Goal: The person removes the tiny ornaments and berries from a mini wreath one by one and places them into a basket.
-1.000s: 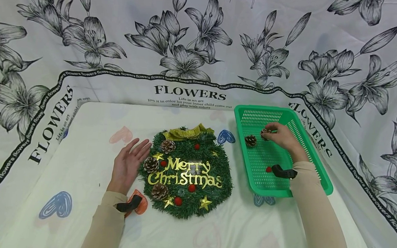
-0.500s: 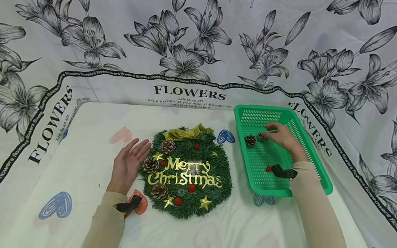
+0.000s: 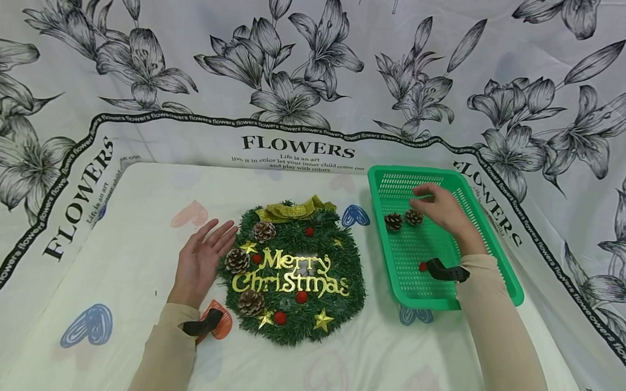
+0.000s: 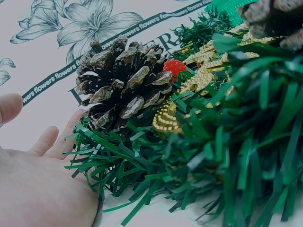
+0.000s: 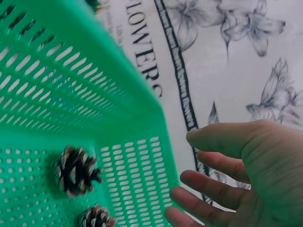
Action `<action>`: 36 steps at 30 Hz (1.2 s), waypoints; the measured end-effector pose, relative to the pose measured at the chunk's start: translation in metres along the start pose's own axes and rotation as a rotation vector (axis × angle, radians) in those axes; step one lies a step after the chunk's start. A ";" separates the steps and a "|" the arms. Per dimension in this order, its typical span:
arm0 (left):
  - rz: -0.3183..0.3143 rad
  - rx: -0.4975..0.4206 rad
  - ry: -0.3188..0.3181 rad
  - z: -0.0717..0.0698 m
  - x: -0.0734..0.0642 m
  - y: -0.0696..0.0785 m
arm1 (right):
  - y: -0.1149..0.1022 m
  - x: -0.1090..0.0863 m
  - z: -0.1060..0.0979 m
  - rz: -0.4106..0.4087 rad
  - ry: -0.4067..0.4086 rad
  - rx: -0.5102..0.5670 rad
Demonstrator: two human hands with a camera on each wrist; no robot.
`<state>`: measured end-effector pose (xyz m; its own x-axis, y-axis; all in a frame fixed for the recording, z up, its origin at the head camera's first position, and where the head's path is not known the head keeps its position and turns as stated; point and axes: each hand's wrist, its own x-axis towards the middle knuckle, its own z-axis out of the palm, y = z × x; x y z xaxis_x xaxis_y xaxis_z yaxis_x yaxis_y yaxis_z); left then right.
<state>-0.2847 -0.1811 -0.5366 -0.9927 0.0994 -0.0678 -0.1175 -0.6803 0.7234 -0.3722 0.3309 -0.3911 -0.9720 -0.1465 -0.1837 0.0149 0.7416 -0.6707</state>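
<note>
A green tinsel wreath (image 3: 342, 246) lies on the table, carrying pinecones, red balls, gold stars, a gold bow (image 3: 297, 210) and gold "Merry Christmas" lettering (image 3: 292, 274). At its left edge my left hand (image 3: 203, 260) rests palm up with relaxed fingers; close by is a wreath pinecone (image 4: 123, 85). Over the green plastic basket (image 3: 398, 295) on the right hovers my right hand (image 3: 443, 210), fingers loosely bent and holding nothing. Just below those fingers a pinecone (image 3: 414, 217) sits on the basket floor, beside another pinecone (image 3: 393, 222).
A small red ball (image 3: 423, 267) lies in the basket near my right wrist. The table is covered by a pale cloth (image 3: 126, 219) printed with hearts. Behind it hangs a white curtain (image 3: 193, 42) with black flower drawings.
My right hand has let go of a pinecone, which now rests on the basket floor beside the other one. That hand has risen slightly. My left hand and the wreath have stayed put.
</note>
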 end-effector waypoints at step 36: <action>-0.003 0.011 0.010 0.001 0.000 0.001 | -0.109 -0.014 0.038 -0.278 0.083 0.111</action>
<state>-0.2844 -0.1811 -0.5352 -0.9926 0.0942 -0.0764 -0.1200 -0.6723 0.7305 -0.3511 0.2279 -0.3426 -0.9582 -0.2763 0.0743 -0.2332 0.6035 -0.7625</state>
